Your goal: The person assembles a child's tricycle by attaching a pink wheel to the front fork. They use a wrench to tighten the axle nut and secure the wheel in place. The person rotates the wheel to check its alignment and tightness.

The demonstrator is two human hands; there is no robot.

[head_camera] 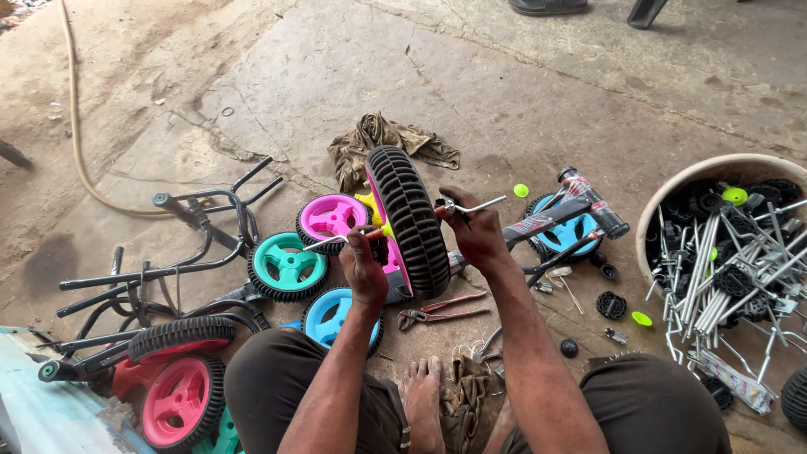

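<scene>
- Left hand (363, 267): closed on a thin metal axle (324, 242) beside the upright black-tyred wheel (409, 220).
- Right hand (476, 231): gripped a bent metal rod (475, 204).

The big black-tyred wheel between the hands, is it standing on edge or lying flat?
Standing on edge. The wheel shows its black tread to the camera, its pink hub facing sideways, unlike the teal wheel lying flat.
</scene>
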